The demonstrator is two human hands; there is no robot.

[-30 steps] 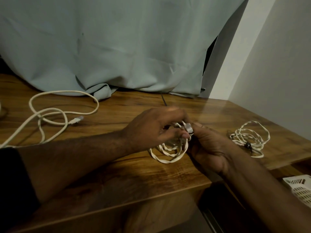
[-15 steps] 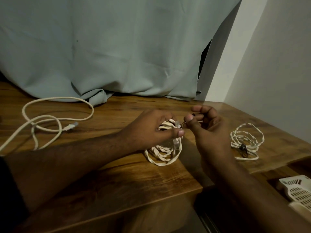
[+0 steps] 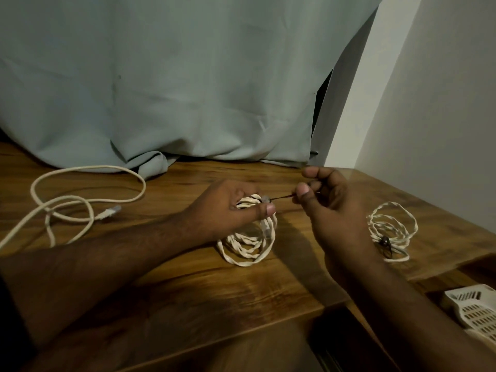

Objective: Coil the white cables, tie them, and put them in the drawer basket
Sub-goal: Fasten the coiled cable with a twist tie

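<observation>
No text, label or number can be read anywhere, perhaps owing to dim light.

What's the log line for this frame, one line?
step: tying middle coil | left hand: grips coil | right hand: pulls dark tie taut | tied coil: on desk | loose cable: uncoiled

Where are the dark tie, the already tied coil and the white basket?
dark tie (image 3: pixel 281 197): head view, stretched strand between the hands.
tied coil (image 3: pixel 393 229): head view, its white loops.
white basket (image 3: pixel 476 312): head view, slotted wall.
</observation>
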